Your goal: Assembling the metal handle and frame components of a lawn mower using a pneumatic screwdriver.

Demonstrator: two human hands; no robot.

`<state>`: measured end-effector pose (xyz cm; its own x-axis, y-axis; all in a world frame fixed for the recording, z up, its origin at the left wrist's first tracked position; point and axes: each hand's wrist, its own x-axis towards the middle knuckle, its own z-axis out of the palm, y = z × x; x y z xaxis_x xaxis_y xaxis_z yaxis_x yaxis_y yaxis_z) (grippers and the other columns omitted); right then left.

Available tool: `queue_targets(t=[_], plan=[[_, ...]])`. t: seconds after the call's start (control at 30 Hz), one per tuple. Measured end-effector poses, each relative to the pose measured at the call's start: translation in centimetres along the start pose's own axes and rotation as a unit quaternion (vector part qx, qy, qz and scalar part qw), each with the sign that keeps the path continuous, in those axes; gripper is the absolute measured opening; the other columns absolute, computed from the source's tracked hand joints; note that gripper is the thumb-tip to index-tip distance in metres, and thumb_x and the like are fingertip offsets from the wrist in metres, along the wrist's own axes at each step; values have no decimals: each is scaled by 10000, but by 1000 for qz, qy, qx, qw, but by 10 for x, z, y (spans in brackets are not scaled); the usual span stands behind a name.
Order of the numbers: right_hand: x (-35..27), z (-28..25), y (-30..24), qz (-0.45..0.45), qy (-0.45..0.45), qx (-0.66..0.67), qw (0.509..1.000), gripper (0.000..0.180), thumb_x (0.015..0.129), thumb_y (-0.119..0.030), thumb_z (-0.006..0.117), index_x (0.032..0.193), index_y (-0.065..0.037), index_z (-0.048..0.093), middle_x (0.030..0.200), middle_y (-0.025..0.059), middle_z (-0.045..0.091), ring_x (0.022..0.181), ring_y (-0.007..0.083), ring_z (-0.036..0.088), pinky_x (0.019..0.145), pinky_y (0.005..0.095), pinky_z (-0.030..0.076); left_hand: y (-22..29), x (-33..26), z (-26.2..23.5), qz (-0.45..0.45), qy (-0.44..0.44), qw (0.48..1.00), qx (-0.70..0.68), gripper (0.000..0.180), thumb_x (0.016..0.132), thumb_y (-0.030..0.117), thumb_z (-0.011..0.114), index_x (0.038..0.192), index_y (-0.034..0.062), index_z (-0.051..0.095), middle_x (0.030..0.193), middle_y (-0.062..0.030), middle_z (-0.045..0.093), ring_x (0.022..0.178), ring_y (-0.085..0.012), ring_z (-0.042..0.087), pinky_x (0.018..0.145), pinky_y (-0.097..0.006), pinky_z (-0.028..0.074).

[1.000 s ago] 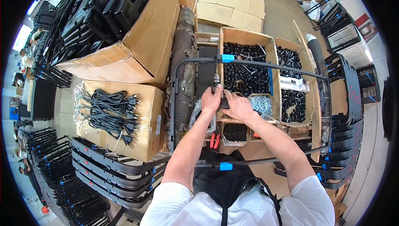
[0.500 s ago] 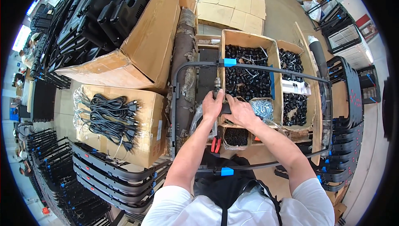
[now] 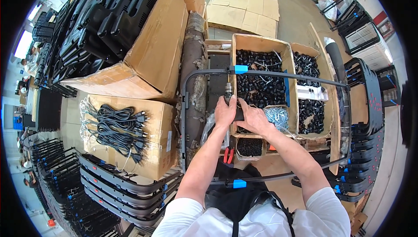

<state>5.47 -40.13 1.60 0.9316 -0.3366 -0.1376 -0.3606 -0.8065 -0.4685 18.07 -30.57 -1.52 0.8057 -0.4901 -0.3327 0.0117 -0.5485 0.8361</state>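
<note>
Both hands hold a power drill with a silver chuck [image 3: 228, 88], pointing away from me. Its slim bit reaches to the far bar of a black tubular frame [image 3: 278, 74], beside a blue clip [image 3: 241, 69]. My left hand [image 3: 226, 111] wraps the drill just behind the chuck. Against its dark body, my right hand [image 3: 255, 119] closes from the other side; its fingertips are partly hidden. The frame lies across the work stand and around my forearms, with a second blue clip [image 3: 239, 184] on its near bar.
Wooden bins hold black plastic parts [image 3: 257, 91] and silver screws [image 3: 277, 117]; a small box has dark screws [image 3: 249, 147]. Red-handled pliers [image 3: 228, 155] hang close by. Left are coiled power cords [image 3: 117, 126] on a carton and a large box of black panels [image 3: 130, 15]. Stacked frames [image 3: 365, 137] stand right.
The whole scene sits slightly lower in view. The drill bit now shows at the far bar beside the blue clip, while both hands keep their grip.
</note>
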Motion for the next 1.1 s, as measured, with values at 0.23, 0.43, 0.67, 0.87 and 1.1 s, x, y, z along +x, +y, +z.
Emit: queue_targets(t=[0.23,0.43,0.67,0.87,1.1], plan=[[6,4,8,1,-3,26,1000,1003,800,-376,861,1553,-33,294,1133,299,716,1011,465,718,851,548,583,-3,9,2,-14,-16,1000,-3,563,1014,506,604,1205,-23,628,1180,-287,708,1144,-463,675,983,-518,511],[10,0,6,12,-30,17,999,805,813,-318,839,1447,-40,428,1220,246,662,1073,450,688,894,535,571,-4,17,7,-10,-5,1000,7,607,1003,531,608,1215,-38,630,1168,-289,716,1138,-447,686,986,-501,513],[6,2,-2,-23,-1,29,999,555,805,-243,817,1246,-15,571,1371,153,530,1172,414,637,938,518,557,-4,12,6,-38,20,999,0,712,948,581,668,1272,-48,596,1158,-291,728,1126,-420,706,991,-466,528],[0,4,-3,-29,6,26,999,563,806,-266,820,1244,-16,571,1394,162,514,1155,418,651,950,524,556,-4,7,-1,-63,15,998,1,786,896,597,730,1276,-75,585,1166,-301,724,1118,-418,713,972,-459,544],[-8,6,-6,-14,1,17,1000,594,809,-283,830,1280,-33,567,1440,163,492,1162,420,652,960,529,560,7,-1,-11,-26,12,995,92,770,862,615,747,1211,-61,628,1141,-284,737,1101,-419,719,968,-482,544]])
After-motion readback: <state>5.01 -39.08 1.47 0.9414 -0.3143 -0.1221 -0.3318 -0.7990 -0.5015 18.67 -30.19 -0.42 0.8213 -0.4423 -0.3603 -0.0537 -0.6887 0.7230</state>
